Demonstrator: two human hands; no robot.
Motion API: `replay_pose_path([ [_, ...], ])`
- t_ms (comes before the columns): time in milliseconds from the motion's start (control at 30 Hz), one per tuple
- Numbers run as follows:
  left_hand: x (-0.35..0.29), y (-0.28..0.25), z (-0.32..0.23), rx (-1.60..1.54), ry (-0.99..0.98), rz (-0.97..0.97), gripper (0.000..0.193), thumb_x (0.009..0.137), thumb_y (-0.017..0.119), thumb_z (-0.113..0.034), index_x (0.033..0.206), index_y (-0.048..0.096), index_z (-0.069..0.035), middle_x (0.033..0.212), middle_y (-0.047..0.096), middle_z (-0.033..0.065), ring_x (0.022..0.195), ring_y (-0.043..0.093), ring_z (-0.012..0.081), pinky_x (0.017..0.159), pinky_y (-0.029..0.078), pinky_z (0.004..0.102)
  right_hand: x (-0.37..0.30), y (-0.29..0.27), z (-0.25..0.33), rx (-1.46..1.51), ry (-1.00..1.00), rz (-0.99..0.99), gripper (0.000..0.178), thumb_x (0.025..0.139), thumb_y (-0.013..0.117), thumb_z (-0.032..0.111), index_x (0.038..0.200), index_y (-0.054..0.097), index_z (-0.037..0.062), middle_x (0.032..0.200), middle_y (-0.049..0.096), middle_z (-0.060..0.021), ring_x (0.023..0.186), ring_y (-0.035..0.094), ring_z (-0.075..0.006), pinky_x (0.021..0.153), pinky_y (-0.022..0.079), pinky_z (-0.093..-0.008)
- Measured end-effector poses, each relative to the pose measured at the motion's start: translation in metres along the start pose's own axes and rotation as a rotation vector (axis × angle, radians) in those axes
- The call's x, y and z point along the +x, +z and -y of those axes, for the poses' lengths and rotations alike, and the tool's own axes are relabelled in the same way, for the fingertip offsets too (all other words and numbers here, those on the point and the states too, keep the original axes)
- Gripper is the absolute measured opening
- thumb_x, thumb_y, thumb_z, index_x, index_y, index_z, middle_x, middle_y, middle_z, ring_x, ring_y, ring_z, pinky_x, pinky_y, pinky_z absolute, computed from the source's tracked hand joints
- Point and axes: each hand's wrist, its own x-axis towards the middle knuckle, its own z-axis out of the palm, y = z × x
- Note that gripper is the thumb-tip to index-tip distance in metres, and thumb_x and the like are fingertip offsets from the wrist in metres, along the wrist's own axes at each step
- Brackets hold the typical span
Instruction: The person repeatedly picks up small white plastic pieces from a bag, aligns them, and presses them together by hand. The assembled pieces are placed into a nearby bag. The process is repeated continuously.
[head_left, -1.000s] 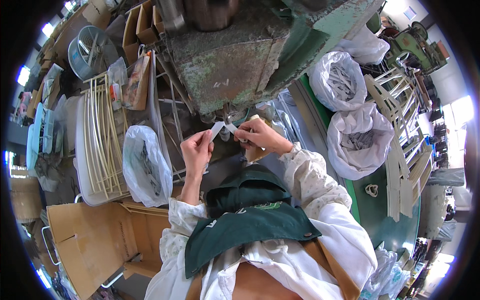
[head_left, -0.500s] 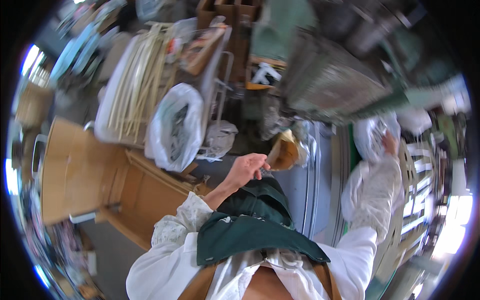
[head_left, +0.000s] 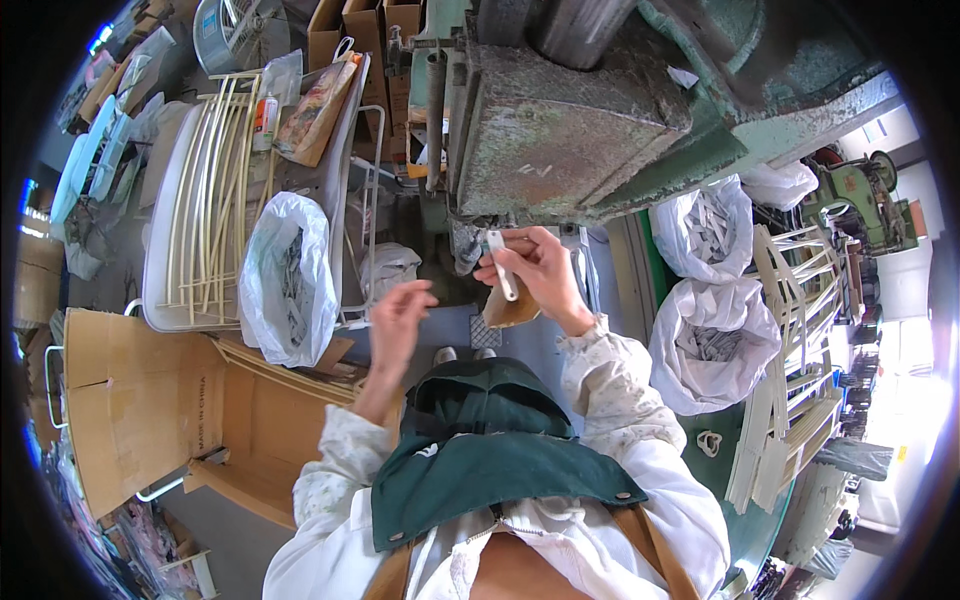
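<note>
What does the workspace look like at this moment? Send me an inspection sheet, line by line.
Surface: green table on the right bears a white bag of pale strips.
Work items: one small white strip, held near a worn green machine.
Clutter: open cardboard box and a second bag of strips on the left.
Hands: right hand pinches the white strip; left hand is blurred, no item visible in it, grip unclear.
Cables: nothing seen.
Surroundings: caged fan at upper left; another green machine at upper right.

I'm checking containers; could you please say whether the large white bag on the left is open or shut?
Open: the white bag has a spread mouth, showing grey strips inside.
</note>
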Motion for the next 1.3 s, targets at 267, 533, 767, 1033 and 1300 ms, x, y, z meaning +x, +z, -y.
replay_pose_path([
  [267,-0.003,0.057,-0.028,-0.292,-0.139,0.193,0.024,0.095,0.053,-0.018,0.101,0.066,0.002,0.073,0.058,-0.0009,0.063,0.045,0.0028,0.056,0.035,0.0183,0.007,0.009,-0.006,-0.066,-0.014,-0.011,0.021,0.089,0.058,0.001,0.103,0.053,-0.0145,0.085,0.067,-0.0198,0.076,0.068,-0.0218,0.068,0.058,-0.0297],
  [533,-0.003,0.069,-0.035,-0.324,-0.144,0.221,0.021,0.092,0.058,-0.02,0.088,0.065,-0.001,0.07,0.056,-0.0024,0.061,0.044,0.0027,0.054,0.032,0.0185,0.018,0.008,0.0,-0.244,0.019,0.028,0.021,0.089,0.059,0.007,0.083,0.065,-0.0124,0.073,0.068,-0.0131,0.067,0.067,-0.0161,0.062,0.055,-0.0256],
  [767,-0.01,0.053,-0.01,-0.182,-0.192,0.278,0.024,0.093,0.056,-0.023,0.092,0.068,-0.002,0.071,0.059,-0.0004,0.062,0.048,0.0055,0.057,0.037,0.0192,0.021,-0.002,-0.028,-0.209,0.117,0.06,0.02,0.092,0.058,0.01,0.101,0.056,-0.0071,0.084,0.067,-0.0131,0.071,0.067,-0.0174,0.064,0.056,-0.027],
  [1033,0.049,-0.192,0.115,0.89,0.004,-0.555,0.029,0.086,0.062,-0.02,0.101,0.06,0.005,0.091,0.063,0.0184,0.086,0.061,0.0311,0.078,0.047,0.0408,0.081,-0.104,-0.096,-1.224,-0.334,-0.07,0.024,0.09,0.058,0.018,0.098,0.064,-0.0032,0.085,0.068,-0.0121,0.076,0.066,-0.0191,0.067,0.053,-0.0309],
  [1300,0.067,-0.227,0.215,1.104,-0.304,-0.488,0.062,0.075,0.071,-0.035,0.117,0.047,0.004,0.122,0.045,0.0252,0.111,0.048,0.043,0.092,0.04,0.0508,0.136,-0.118,-0.159,-1.507,-0.344,0.012,0.024,0.087,0.059,0.017,0.099,0.064,-0.0024,0.087,0.068,-0.0135,0.079,0.065,-0.0206,0.071,0.052,-0.0322],
])
